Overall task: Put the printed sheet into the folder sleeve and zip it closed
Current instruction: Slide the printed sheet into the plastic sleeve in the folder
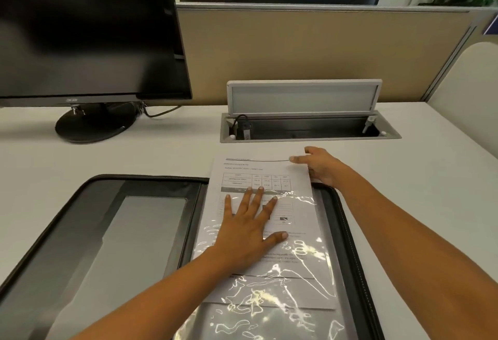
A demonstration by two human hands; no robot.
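One white desk (404,178), beige partition (310,51), left hand (250,226) spread on sleeve (269,299), right hand (320,167) gripping printed sheet (258,172)

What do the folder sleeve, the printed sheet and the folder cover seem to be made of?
The folder sleeve looks like thin clear plastic film, glossy: wrinkled bright reflections, print showing through. The printed sheet is white paper, matte: no glare on its bare top. The folder cover is black and dull, perhaps imitation leather or fabric: stitching along the rim.
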